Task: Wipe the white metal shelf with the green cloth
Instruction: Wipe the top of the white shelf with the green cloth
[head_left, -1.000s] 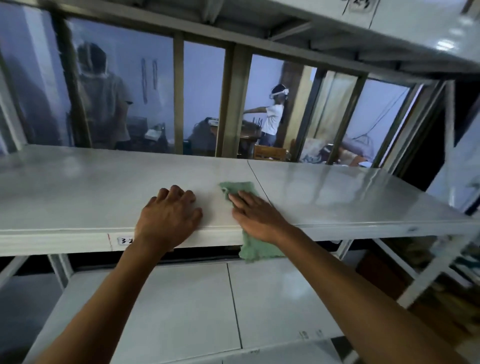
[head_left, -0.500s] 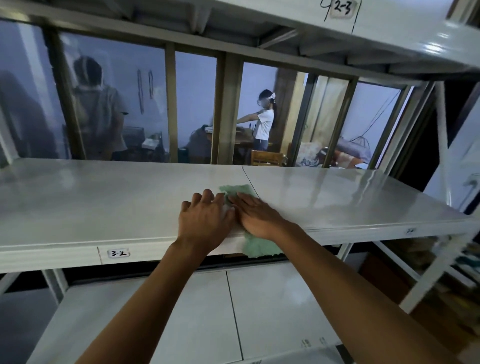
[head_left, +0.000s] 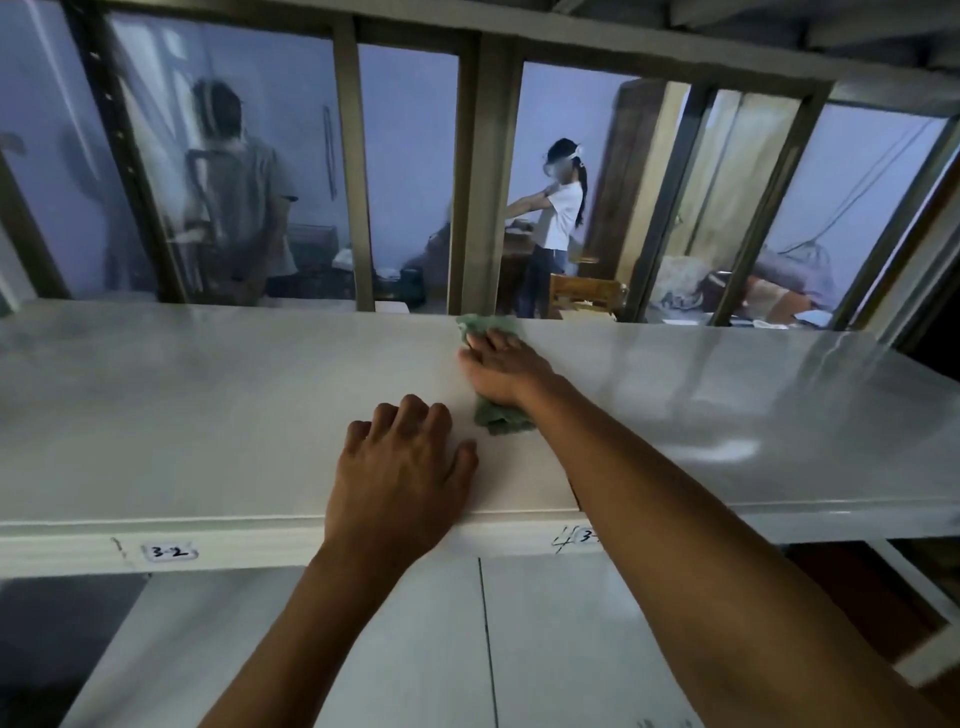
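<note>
The white metal shelf (head_left: 208, 415) runs across the view at chest height, its front lip carrying a label "3-2". My right hand (head_left: 501, 366) lies flat on the green cloth (head_left: 501, 418), pressing it onto the shelf near the back edge at the middle seam. Cloth shows beyond the fingertips and behind the wrist; the rest is hidden under the palm. My left hand (head_left: 400, 480) rests palm down on the shelf's front edge, fingers slightly curled, holding nothing.
A lower white shelf (head_left: 363, 649) sits below. Another shelf hangs overhead. Behind the rack, upright posts (head_left: 480, 182) and glass panes separate a room where two people (head_left: 558, 208) stand among furniture. A dark gap lies at the far right.
My right hand has pushed the green cloth from the front edge, where it hung over the lip, toward the back of the shelf. My left hand stayed near the front edge.
</note>
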